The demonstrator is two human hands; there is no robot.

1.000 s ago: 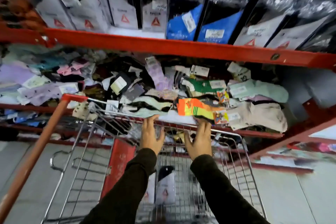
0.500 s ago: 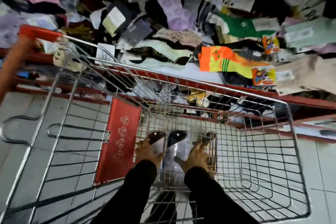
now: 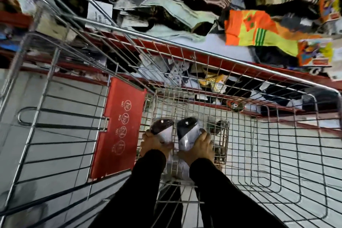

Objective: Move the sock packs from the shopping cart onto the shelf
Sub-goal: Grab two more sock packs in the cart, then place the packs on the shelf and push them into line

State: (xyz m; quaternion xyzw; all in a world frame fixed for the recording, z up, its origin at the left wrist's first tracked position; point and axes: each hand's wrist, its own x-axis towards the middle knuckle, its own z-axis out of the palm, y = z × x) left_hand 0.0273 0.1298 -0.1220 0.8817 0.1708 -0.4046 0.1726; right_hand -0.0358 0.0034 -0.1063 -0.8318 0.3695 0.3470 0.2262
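Note:
Both my arms reach deep into the wire shopping cart (image 3: 240, 65). My left hand (image 3: 152, 143) is closed around a sock pack (image 3: 163, 128) with a dark top and white card. Beside it, my right hand (image 3: 199, 149) grips a second sock pack (image 3: 187, 131) of the same kind. Both packs stand nearly upright near the cart's bottom. Another dark pack (image 3: 216, 126) lies just right of my right hand. The red shelf edge (image 3: 203, 59) runs beyond the cart's far rim, with loose socks piled on the shelf above it.
The cart's red child-seat flap (image 3: 118, 127) hangs left of my hands. An orange and yellow sock pair (image 3: 255, 29) lies at the shelf front. A lower shelf with more socks shows through the cart wires. Grey floor tiles lie under the cart.
My hands left the cart's far rim, dropped to the cart bottom and closed on one sock pack each. The view tilted down, away from the upper shelf.

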